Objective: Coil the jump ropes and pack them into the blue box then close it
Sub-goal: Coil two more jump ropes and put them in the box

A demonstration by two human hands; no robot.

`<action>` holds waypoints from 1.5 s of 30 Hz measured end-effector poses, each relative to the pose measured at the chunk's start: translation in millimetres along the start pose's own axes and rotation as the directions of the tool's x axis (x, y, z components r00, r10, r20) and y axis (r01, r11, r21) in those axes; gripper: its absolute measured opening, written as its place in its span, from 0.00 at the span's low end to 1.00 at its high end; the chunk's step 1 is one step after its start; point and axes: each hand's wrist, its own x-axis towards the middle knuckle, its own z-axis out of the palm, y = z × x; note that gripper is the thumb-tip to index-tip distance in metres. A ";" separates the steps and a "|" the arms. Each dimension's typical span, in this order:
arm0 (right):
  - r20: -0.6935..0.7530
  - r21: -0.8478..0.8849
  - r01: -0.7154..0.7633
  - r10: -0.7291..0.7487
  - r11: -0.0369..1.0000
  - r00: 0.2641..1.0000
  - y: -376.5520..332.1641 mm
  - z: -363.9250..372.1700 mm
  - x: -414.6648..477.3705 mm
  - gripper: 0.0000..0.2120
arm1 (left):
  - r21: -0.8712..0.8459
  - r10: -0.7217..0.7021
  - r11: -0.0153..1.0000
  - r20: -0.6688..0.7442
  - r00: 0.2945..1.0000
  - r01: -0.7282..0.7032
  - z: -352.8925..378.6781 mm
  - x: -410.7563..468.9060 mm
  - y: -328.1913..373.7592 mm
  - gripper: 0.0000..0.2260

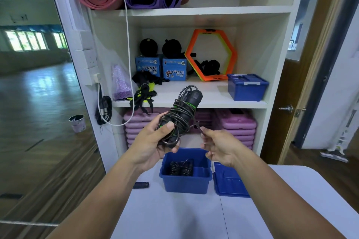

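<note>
My left hand (155, 137) grips a black jump rope (183, 111) with green-trimmed handles, its cord wound round the handles, held up above the table. My right hand (217, 144) pinches the loose end of that cord just to the right of the bundle. Below the hands an open blue box (185, 182) stands on the white table (174, 215), with another coiled black rope (181, 167) inside. The box's blue lid (229, 182) lies flat to its right.
A small black handle-like piece (141, 185) lies on the table left of the box. Behind stands a white shelf unit (194, 103) with a second, closed blue box (246, 87), orange hexagon rings, straps, cartons, pink steps below and rolled mats on top. A mirror is at left.
</note>
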 end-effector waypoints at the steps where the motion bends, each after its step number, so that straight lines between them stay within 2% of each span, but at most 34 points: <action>1: -0.015 -0.048 0.039 -0.040 0.998 0.999 -3.2 -0.3 1.1 0.11 | 0.013 -0.003 1.000 0.029 1.000 0.002 -0.9 -1.9 0.1 0.23; 5: 0.074 -0.259 0.178 -0.164 0.949 0.984 -19.2 -4.8 -0.1 0.11 | 0.144 -0.078 0.988 0.114 0.990 0.061 -2.9 -8.7 1.3 0.28; 7: 0.134 -0.296 0.211 -0.178 0.931 0.975 -28.4 -7.2 -3.6 0.12 | 0.243 -0.146 0.964 0.141 0.979 0.109 -3.4 -11.7 6.0 0.31; 8: 0.171 -0.295 0.212 -0.167 0.932 0.971 -33.3 -8.3 -6.6 0.12 | 0.307 -0.177 0.943 0.141 0.974 0.127 -2.2 -13.3 10.5 0.28; 11: 0.306 -0.406 0.197 -0.071 0.892 0.949 -47.6 -8.8 -19.0 0.11 | 0.521 -0.228 0.845 0.151 0.962 0.118 1.0 -15.9 25.4 0.19; 13: 0.316 -0.470 0.183 -0.029 0.863 0.948 -54.6 -8.1 -24.7 0.13 | 0.637 -0.250 0.766 0.164 0.954 0.092 3.8 -15.0 35.0 0.19; 16: 0.346 -0.534 0.209 -0.014 0.819 0.938 -59.0 -4.0 -33.2 0.13 | 0.814 -0.315 0.577 0.143 0.938 0.069 9.5 -13.9 43.8 0.19; 18: 0.389 -0.495 0.218 -0.009 0.841 0.921 -56.1 -0.5 -40.4 0.12 | 0.854 -0.295 0.515 0.100 0.950 0.070 12.5 -12.4 46.8 0.17; 20: 0.413 -0.444 0.245 -0.045 0.862 0.909 -50.3 -0.3 -44.3 0.12 | 0.883 -0.226 0.466 0.046 0.973 0.067 14.4 -8.9 47.1 0.20; 22: 0.399 -0.374 0.305 -0.145 0.876 0.906 -41.2 -4.5 -39.6 0.15 | 0.860 -0.135 0.503 -0.015 0.991 0.082 10.5 -5.9 42.4 0.24; 24: 0.350 -0.286 0.347 -0.240 0.893 0.905 -31.0 -7.1 -32.0 0.19 | 0.758 -0.007 0.644 -0.126 0.992 0.101 5.8 -2.9 33.9 0.27; 27: 0.248 -0.156 0.370 -0.326 0.916 0.912 -12.3 -2.6 -26.2 0.19 | 0.533 0.201 0.846 -0.345 0.917 0.016 10.2 -1.8 10.4 0.25; 29: 0.202 -0.043 0.382 -0.367 0.923 0.908 1.3 4.8 -23.5 0.18 | 0.376 0.270 0.922 -0.461 0.845 -0.089 15.1 0.4 -8.4 0.23; 32: 0.115 -0.043 0.432 -0.425 0.901 0.898 16.2 14.7 -17.1 0.19 | 0.277 0.278 0.950 -0.528 0.802 -0.147 22.7 6.2 -27.4 0.20; 37: 0.062 -0.122 0.524 -0.520 0.843 0.852 22.6 23.1 -16.8 0.22 | 0.251 0.193 0.965 -0.489 0.850 -0.075 33.5 12.5 -35.6 0.16; 41: 0.144 -0.334 0.600 -0.590 0.727 0.794 23.8 18.1 -16.9 0.22 | 0.120 0.066 0.993 -0.468 0.881 -0.011 31.0 13.8 -33.9 0.21; 43: 0.185 -0.416 0.612 -0.597 0.673 0.781 22.4 15.8 -16.7 0.21 | 0.115 0.064 0.993 -0.462 0.884 -0.011 28.6 13.7 -31.9 0.19; 45: 0.233 -0.423 0.621 -0.582 0.660 0.779 17.7 12.9 -19.4 0.18 | 0.096 0.049 0.995 -0.476 0.878 -0.004 27.8 14.5 -28.6 0.12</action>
